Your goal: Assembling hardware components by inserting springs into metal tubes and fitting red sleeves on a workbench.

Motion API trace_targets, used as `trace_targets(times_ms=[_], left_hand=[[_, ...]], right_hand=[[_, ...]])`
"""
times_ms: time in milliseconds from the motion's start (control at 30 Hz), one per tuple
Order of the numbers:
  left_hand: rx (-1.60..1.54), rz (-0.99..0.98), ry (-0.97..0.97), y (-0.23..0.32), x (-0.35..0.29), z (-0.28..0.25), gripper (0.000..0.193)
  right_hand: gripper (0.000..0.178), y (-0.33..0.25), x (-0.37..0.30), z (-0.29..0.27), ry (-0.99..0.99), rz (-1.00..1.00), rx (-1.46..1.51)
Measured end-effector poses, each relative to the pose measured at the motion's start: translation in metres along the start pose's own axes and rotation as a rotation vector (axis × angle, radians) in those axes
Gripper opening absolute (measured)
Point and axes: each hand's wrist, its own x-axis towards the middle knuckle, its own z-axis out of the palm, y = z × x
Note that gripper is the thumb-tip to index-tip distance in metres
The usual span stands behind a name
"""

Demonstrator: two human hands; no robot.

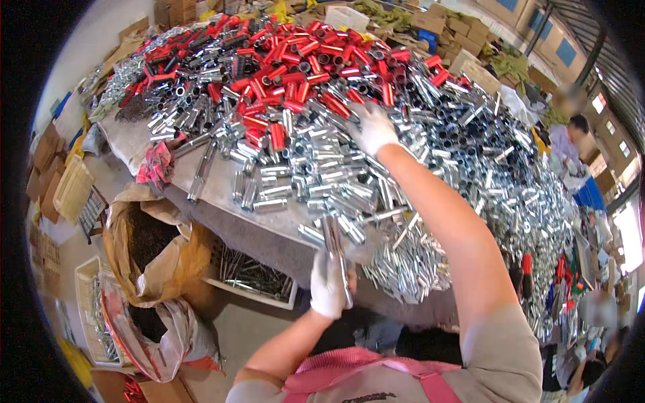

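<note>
My left hand [327, 285], in a white glove, is closed around shiny silver metal tubes [334, 236] held upright just in front of the table's near edge. The exact number of tubes in it cannot be made out. My right hand [373, 129], also white-gloved, reaches far over the heap, its fingers apart and touching or just above silver tubes beside the red tubes [334, 105]. Below that arm lie loose silver tubes [336, 168] in rough rows. Thin silver pins [406, 265] form a pile near the edge, right of my left hand.
A pink rag [156, 166] lies on the grey table [218, 176] at left. Below stand open sacks [158, 269] and a white crate [259, 299] of thin metal rods. Cartons [463, 30] are stacked behind the heap. Another person [568, 144] sits at far right.
</note>
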Motion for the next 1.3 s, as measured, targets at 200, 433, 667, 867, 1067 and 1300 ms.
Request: trace_targets(times_ms=[200, 433, 667, 867, 1067, 1300], left_hand=[[0.183, 0.160, -0.119, -0.014, -0.012, -0.009, 0.047], [0.141, 0.090, -0.096, -0.019, -0.009, -0.012, 0.051], [0.102, -0.029, -0.097, -0.001, -0.001, -0.006, 0.041], [0.112, -0.080, -0.115, 0.005, 0.004, 0.007, 0.027], [0.134, -0.170, -0.306, 0.006, -0.037, 0.024, 0.018], [0.573, -0.183, -0.541, -0.007, -0.066, 0.045, 0.029]], right_hand=[[0.048, -0.012, 0.121, 0.041, -0.552, 0.024, -0.271], [0.046, 0.005, 0.093, 0.014, -0.562, -0.253, -0.413], [0.030, 0.056, -0.050, -0.049, -0.274, -0.182, -0.216], [0.020, 0.093, -0.179, -0.085, 0.244, -0.004, -0.205], [0.056, 0.070, -0.267, -0.142, 0.128, 0.473, 0.954], [0.039, 0.028, -0.331, -0.210, -0.196, 0.381, 1.041]])
